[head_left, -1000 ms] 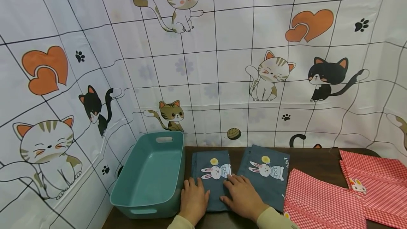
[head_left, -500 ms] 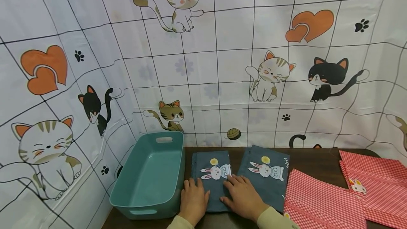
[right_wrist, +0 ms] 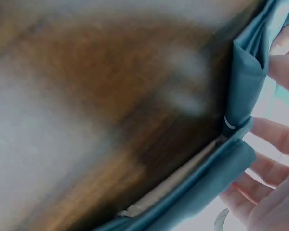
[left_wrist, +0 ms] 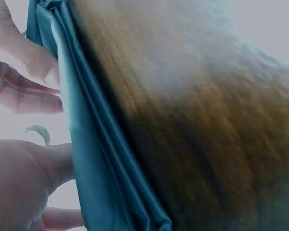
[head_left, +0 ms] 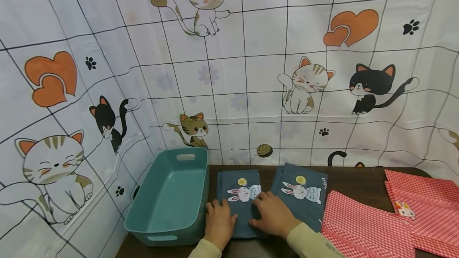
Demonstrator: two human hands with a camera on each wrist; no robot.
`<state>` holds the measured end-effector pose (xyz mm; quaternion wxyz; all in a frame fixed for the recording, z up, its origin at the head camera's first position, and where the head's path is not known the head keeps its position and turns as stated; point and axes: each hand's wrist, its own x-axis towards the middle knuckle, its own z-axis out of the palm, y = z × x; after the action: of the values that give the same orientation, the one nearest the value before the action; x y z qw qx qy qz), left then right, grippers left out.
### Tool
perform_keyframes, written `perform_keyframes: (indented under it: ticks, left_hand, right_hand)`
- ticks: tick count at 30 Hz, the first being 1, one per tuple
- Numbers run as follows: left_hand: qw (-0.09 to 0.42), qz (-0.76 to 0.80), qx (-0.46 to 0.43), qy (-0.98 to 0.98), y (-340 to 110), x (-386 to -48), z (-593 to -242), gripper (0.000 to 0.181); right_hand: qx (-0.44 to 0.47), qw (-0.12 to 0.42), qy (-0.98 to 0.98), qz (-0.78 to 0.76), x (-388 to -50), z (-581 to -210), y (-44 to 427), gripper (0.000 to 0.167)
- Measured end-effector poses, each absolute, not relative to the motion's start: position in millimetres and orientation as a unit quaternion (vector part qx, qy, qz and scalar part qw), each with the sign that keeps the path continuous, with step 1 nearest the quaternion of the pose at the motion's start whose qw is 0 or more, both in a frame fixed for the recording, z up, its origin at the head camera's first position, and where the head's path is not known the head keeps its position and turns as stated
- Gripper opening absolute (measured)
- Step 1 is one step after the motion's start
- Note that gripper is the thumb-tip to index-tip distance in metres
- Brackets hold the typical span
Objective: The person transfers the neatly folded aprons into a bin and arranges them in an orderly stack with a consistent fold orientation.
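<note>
Two folded dark blue-grey cloths with a rabbit and yellow flower print lie side by side in the head view. On the left cloth (head_left: pixel 244 212) rests my left hand (head_left: pixel 219 222), fingers stretched forward along its left side. My right hand (head_left: pixel 274 215) lies across the left cloth's right edge and the near left part of the right cloth (head_left: pixel 303 194), fingers slightly bent. In the left wrist view, fingertips touch the folded layers (left_wrist: pixel 101 149) from above. Fingertips also meet blue-grey folds (right_wrist: pixel 202 192) in the right wrist view. Neither hand visibly grips anything.
A green plastic basin (head_left: pixel 168 194) with handle slots stands left of the cloths. Red-and-white checked folded cloths (head_left: pixel 369 226) lie on the right, another checked pile (head_left: pixel 434 206) beyond them. The dark wooden table (head_left: pixel 355 182) ends at a cat-print curtain (head_left: pixel 244 71).
My right hand has shifted slightly, its knuckles a little higher and its fingers more bent. The left hand stays almost in place. The cloths look unmoved.
</note>
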<state>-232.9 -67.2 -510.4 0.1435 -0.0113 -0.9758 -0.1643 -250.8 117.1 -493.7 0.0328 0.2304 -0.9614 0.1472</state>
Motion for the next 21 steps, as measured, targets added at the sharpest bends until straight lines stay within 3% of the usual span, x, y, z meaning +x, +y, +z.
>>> perform_keyframes:
  ticks: [11, 21]
  left_hand:
    - [0.138, -0.198, 0.012, -0.971, -64.8, -234.1, -505.2, 0.051]
    - [0.128, -0.202, 0.006, -0.971, -66.6, -232.7, -505.0, 0.054]
  right_hand:
    - [0.196, 0.07, -0.97, 0.124, -254.8, -490.8, 110.6, 0.065]
    - [0.152, 0.055, -0.977, 0.137, -252.8, -486.9, 109.8, 0.069]
